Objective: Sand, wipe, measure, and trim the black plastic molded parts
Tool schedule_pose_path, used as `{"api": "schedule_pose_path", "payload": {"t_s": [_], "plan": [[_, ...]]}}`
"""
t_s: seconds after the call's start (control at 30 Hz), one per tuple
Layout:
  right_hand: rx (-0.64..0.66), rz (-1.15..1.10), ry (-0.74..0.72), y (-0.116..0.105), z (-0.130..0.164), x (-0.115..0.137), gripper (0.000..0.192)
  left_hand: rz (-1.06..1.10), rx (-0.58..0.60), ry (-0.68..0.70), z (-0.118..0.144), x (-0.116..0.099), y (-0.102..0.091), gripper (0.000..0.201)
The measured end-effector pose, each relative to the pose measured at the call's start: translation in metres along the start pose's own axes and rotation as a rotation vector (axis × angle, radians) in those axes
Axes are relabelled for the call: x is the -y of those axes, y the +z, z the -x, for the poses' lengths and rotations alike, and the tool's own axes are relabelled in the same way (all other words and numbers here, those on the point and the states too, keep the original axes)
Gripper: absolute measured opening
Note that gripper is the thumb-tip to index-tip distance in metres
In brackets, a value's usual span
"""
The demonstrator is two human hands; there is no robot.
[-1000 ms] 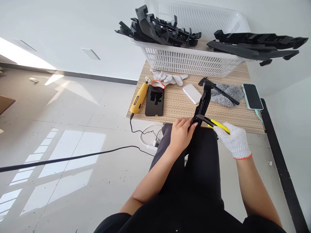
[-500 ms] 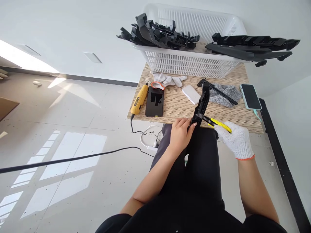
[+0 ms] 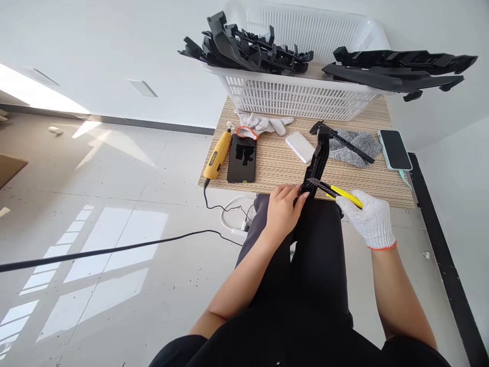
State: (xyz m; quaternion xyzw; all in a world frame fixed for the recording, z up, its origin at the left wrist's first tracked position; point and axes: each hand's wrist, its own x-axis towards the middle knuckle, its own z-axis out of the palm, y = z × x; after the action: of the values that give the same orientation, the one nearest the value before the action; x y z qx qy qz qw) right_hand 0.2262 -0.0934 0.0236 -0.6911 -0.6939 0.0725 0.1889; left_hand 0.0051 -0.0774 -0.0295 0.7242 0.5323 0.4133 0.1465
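My bare left hand [image 3: 282,210] is closed around the lower part of a long, narrow black plastic trim piece [image 3: 320,153]. The piece slants up over the table's front edge, and its lower end is hidden by my hand and lap. In my right hand [image 3: 367,216], which wears a white knit glove with an orange cuff, is a yellow-and-black utility knife [image 3: 346,195]. Its dark blade, marked with slanting lines, points left and meets the trim piece just above my left fingers. Whether the edge is cutting in I cannot tell.
Behind stands a white plastic basket [image 3: 294,92] holding several black trim pieces [image 3: 252,51]. On the table [image 3: 273,163] lie a yellow rotary tool [image 3: 217,157], a black tablet or phone [image 3: 242,160], a white glove [image 3: 263,124], a white box [image 3: 300,147], black calipers [image 3: 353,145] on a grey cloth [image 3: 349,158], and a phone [image 3: 395,149].
The view has tilted and shifted slightly. Both hands keep their grips; the knife and my right hand have moved only a little against the trim piece.
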Motion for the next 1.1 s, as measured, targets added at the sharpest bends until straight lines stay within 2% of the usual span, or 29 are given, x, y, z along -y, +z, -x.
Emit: {"api": "schedule_pose_path", "payload": {"t_s": [0.47,0.57,0.67,0.8,0.93,1.0,1.1], "plan": [[-0.03,0.009,-0.043,0.002,0.0,0.0,0.047,0.012,-0.002,0.007,0.001,0.0,0.0,0.026],[-0.027,-0.031,-0.002,0.003,0.001,-0.002,0.045,0.038,0.013,-0.022,-0.001,-0.002,-0.003,0.03],[-0.039,-0.283,0.146,0.01,0.0,-0.004,0.037,0.142,0.032,-0.118,-0.01,-0.006,-0.008,0.034],[-0.144,-0.731,0.302,0.021,-0.006,-0.006,0.022,0.352,0.063,-0.235,-0.031,-0.011,-0.015,0.033],[-0.233,-0.87,0.303,0.021,-0.021,-0.007,0.014,0.412,0.125,-0.287,-0.046,-0.011,-0.021,0.03],[-0.231,-0.938,0.313,0.018,-0.031,-0.007,0.013,0.451,0.169,-0.31,-0.05,-0.007,-0.024,0.028],[-0.18,-1.034,0.392,0.016,-0.045,-0.01,0.019,0.53,0.243,-0.361,-0.054,0.001,-0.029,0.035]]}}
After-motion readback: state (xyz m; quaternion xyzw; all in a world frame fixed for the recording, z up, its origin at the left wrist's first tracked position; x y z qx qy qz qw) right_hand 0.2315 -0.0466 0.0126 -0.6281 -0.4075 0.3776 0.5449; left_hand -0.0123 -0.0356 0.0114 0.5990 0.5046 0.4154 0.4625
